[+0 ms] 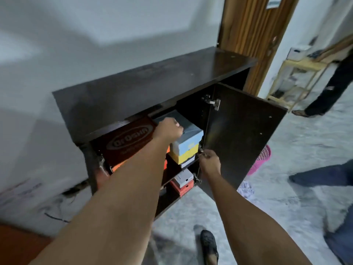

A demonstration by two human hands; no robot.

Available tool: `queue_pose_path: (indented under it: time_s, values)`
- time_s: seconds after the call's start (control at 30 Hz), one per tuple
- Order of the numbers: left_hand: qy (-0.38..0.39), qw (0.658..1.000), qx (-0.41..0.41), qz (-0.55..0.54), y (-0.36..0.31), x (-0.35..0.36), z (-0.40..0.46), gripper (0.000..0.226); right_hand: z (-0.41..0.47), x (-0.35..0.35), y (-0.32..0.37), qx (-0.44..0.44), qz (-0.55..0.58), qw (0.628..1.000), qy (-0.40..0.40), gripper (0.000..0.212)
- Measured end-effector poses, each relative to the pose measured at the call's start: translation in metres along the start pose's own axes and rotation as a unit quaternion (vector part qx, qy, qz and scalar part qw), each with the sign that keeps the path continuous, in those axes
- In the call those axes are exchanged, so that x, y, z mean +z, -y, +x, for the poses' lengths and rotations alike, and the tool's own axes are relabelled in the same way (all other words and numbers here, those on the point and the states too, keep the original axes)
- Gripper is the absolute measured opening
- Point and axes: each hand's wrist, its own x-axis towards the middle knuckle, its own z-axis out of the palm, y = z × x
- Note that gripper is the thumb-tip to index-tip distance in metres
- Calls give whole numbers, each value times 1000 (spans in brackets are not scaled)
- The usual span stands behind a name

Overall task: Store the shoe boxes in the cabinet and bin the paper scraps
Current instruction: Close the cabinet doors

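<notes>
Two bare hands reach into the dark cabinet [152, 87]: the left hand [168, 130] lies on top of a grey-lidded shoe box [189, 131] at the top of the right-hand stack, its fingers curled over the lid's far side, though blur hides how firmly it holds; the right hand [210, 162] is curled at the inner edge of the open door [242, 134], near the lower hinge, and what it pinches cannot be made out. Beneath the grey-lidded box sit a yellow box [186, 155] and a white one just under it; a large red box [126, 142] lies to the left, and two more boxes [183, 181] rest on the lower shelf. One pink basket [261, 159] stands on the pale floor [286, 188] beyond the door, beside a crumpled paper scrap [246, 189]. One wooden door [254, 35] stands behind the cabinet, against a white wall [95, 35].
</notes>
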Motion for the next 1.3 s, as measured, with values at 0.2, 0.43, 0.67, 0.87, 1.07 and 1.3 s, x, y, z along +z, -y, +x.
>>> queue_pose_path:
  time_s: [0.2, 0.43, 0.67, 0.87, 1.07, 1.3]
  values:
    - [-126, 977, 106, 137, 37, -129, -44, 27, -124, -1, 62, -124, 26, 989, 83, 25]
    - [-1, 952, 56, 302, 110, -175, -60, 54, -264, 23, 129, -217, -102, 924, 298, 63]
    - [-18, 952, 91, 293, 117, -172, -80, 59, -328, 35, 112, -242, -224, 894, 303, 43]
    - [-3, 958, 84, 276, 118, -175, -78, 60, -309, -3, 89, -241, -219, 925, 196, 20]
    - [3, 958, 83, 273, 119, -175, -81, 65, -254, -22, 61, -203, -159, 966, -11, 26]
    - [-11, 954, 91, 285, 126, -169, -79, 68, -182, 21, 75, -8, 64, 994, -91, 56]
